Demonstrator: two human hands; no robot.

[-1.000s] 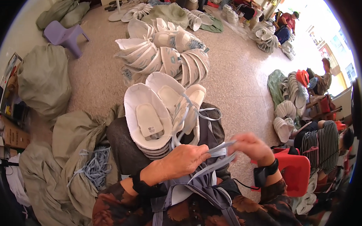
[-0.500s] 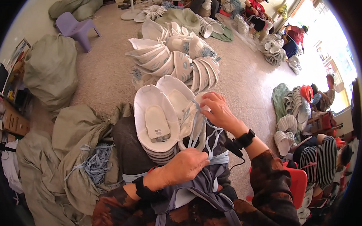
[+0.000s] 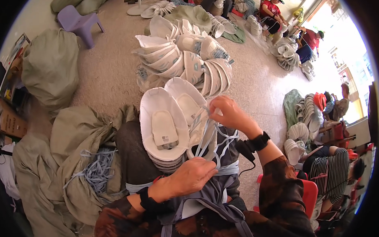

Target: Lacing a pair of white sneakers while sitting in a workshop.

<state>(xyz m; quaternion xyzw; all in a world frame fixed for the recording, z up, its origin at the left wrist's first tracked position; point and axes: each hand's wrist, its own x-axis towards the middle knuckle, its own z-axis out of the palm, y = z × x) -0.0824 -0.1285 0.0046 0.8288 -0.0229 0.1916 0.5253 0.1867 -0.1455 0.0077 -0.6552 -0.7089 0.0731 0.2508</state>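
Observation:
A stack of white shoe uppers [image 3: 161, 119] rests on my lap, soles' lining showing. Beside it, to the right, a white upper [image 3: 184, 95] is tilted with its opening toward me, pale blue shoelace [image 3: 207, 136] strung through its front. My right hand [image 3: 230, 113] is at the far right side of this upper, thumb and fingers pinched on the lace. Lower down, at the near end, my left hand [image 3: 192, 175] is closed with its fingertips on another stretch of the lace. Where the lace enters the eyelets is partly hidden by the hands and loops.
A bundle of blue laces [image 3: 97, 169] lies on green sacking [image 3: 73, 139] at my left. Ahead on the floor stand piled shoe uppers [image 3: 183, 56]. A purple chair [image 3: 78, 24] is at the far left. Several people work among shoe piles [image 3: 287, 52] at the right.
My right hand's fingers have drawn closer together around the lace. My left hand has stayed nearly in place. The whole view has shifted slightly.

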